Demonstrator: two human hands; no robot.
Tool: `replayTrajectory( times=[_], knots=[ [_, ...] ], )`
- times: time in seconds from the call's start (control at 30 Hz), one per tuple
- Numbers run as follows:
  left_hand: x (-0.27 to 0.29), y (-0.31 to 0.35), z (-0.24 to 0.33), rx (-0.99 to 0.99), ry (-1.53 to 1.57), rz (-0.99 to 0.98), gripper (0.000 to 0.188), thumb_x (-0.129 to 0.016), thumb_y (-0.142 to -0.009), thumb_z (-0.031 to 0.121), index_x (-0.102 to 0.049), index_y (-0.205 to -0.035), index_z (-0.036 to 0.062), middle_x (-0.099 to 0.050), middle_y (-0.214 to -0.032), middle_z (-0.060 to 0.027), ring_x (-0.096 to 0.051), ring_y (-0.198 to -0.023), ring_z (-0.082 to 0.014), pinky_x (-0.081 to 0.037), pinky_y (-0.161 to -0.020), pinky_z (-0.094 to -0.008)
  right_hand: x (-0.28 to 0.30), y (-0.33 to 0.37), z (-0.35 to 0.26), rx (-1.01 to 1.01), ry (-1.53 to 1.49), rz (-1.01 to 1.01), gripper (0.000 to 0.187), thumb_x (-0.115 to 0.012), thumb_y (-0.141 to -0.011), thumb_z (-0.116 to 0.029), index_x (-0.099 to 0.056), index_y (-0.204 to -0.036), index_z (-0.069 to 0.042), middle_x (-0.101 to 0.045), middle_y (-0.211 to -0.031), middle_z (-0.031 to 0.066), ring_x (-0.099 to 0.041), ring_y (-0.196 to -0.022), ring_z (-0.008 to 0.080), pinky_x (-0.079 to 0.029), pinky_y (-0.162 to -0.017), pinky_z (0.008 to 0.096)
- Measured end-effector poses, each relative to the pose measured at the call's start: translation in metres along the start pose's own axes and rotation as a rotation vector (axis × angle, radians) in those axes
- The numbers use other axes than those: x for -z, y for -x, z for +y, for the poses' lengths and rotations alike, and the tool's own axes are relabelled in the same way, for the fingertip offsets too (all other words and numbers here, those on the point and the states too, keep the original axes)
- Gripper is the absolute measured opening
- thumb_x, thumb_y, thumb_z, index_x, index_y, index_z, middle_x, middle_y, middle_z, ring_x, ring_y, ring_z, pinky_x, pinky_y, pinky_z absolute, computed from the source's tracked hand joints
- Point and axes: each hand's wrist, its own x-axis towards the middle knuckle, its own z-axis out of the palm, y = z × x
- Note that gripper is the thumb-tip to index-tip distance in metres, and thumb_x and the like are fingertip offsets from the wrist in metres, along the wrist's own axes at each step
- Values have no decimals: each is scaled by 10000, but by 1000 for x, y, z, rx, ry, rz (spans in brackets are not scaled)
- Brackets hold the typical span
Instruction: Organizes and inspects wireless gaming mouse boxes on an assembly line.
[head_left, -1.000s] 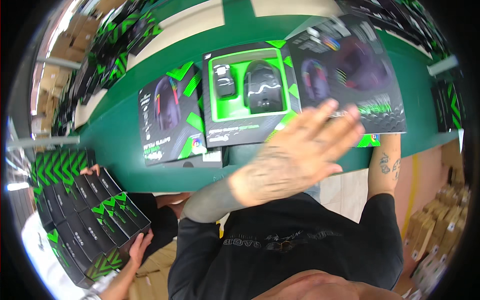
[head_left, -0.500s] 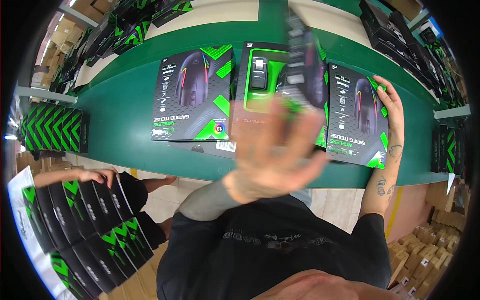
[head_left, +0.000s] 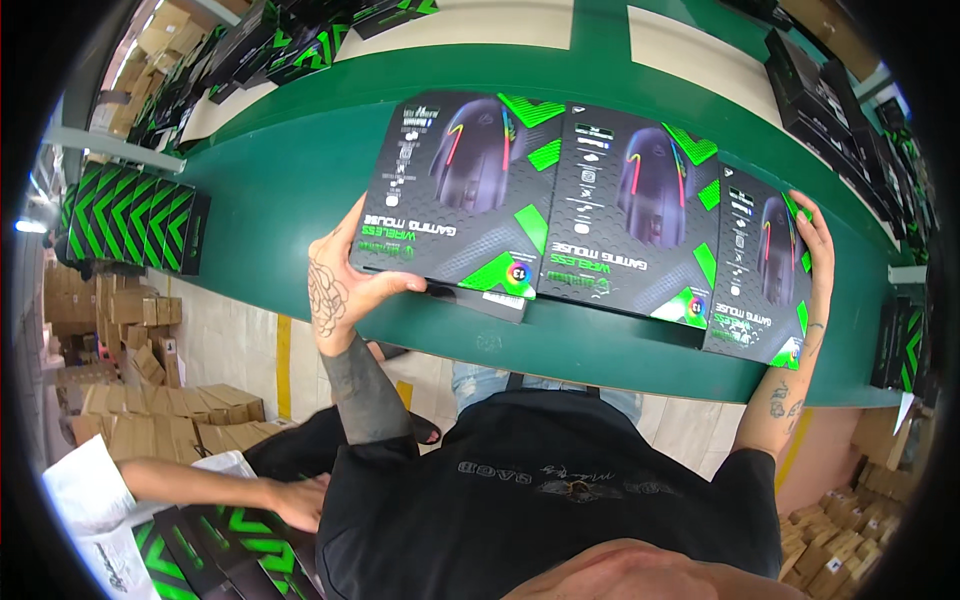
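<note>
Three black-and-green gaming mouse boxes stand side by side on the green table: a left box [head_left: 470, 190], a middle box [head_left: 635, 215] and a right box [head_left: 762, 260]. Each front bears a picture of a dark mouse, turned upside down to me. My left hand [head_left: 345, 275] grips the left box at its near left corner, thumb along the lower edge and the other fingers hidden. On the far side of the row, my right hand [head_left: 815, 245] curls round the right box's outer edge. Part of another dark box or flap [head_left: 490, 303] shows beneath the left box.
Striped green-and-black boxes [head_left: 130, 220] stand at the table's left end, with more boxes [head_left: 840, 120] at the back right. At lower left, a co-worker's hand [head_left: 300, 500] reaches over similar boxes [head_left: 215, 550]. Brown cartons [head_left: 170, 415] fill the floor beyond.
The middle box's raised front cover has come down, hiding the mouse inside. My left hand has moved from the middle box to the left box's outer side. My right hand stays at the right box.
</note>
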Motion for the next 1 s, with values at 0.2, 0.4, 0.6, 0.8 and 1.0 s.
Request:
replayTrajectory(
  times=[0.2,0.4,0.6,0.8,1.0],
  knots=[
    [-8,3,35,-220,-191,75,699,-743,-601,555,-634,-1040,22,-569,-1165,-161,-487,-1134,-386,-387,-944,-441,5,-3,7,8,16,21,393,-515,-884,-268,-554,-1191,-25,-539,-1197,61,-466,-1086,127,-287,-973,230],
    [-136,10,99,-737,-332,-202,466,-646,-762,327,-558,-1184,150,-458,-1310,-125,-389,-1226,-359,-328,-995,-503,13,-12,11,15,30,-66,415,-496,-905,-272,-518,-1236,-23,-521,-1211,55,-449,-1110,118,-277,-988,232],
    [-150,16,100,-702,-272,-170,378,-512,-841,235,-552,-1184,79,-454,-1311,-145,-383,-1232,-380,-283,-1020,-527,-2,2,-7,-6,-54,-66,404,-486,-917,-251,-495,-1244,-14,-550,-1108,53,-527,-927,72,-391,-830,179],
    [-150,17,103,-702,-258,-156,405,-502,-843,217,-532,-1207,42,-457,-1309,-164,-443,-1194,-353,-308,-1021,-499,-11,6,-12,-15,-139,-34,411,-476,-916,-243,-476,-1250,-3,-551,-1094,65,-544,-903,78,-419,-809,189],
    [-94,3,77,-743,296,430,760,-674,-751,49,-227,-1340,-128,-412,-1284,-286,-569,-1008,-321,-478,-837,-351,-23,8,-16,-11,-238,-45,421,-456,-913,-223,-457,-1267,6,-555,-1116,82,-538,-973,90,-424,-859,223]
  ],
)
